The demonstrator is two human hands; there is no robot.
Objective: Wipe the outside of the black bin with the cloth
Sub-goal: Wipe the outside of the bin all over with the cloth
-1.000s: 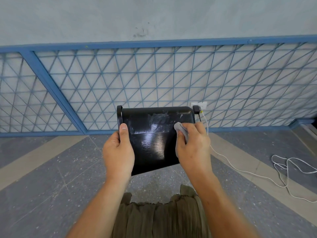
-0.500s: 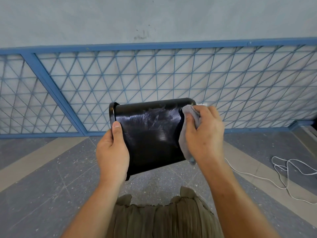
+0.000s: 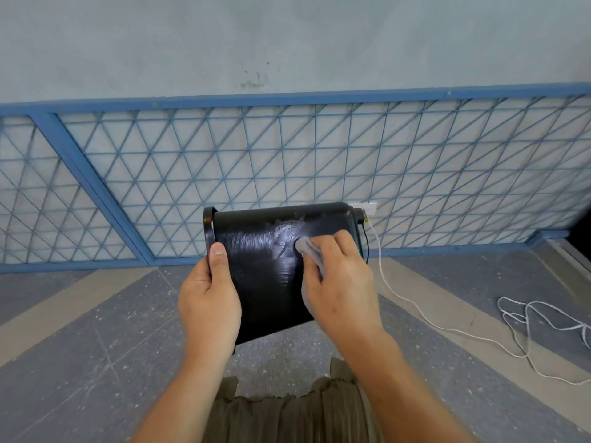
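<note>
The black bin [image 3: 265,270] is held up in front of me, one glossy side facing me with wet smears on it. My left hand [image 3: 209,302] grips its left edge, the thumb on the facing side near the rim. My right hand [image 3: 340,289] holds a grey cloth [image 3: 308,251] bunched under its fingers and presses it against the right part of the bin's side. Most of the cloth is hidden beneath that hand.
A blue metal lattice fence [image 3: 287,174] runs along a pale wall straight ahead. A white cable [image 3: 447,327] trails from a wall socket [image 3: 364,207] over the grey speckled floor to the right. Olive fabric [image 3: 287,414] lies below my arms.
My right hand with the cloth slid from the bin's upper right edge back down and left onto the facing side. The bin tilted slightly and new smears appeared.
</note>
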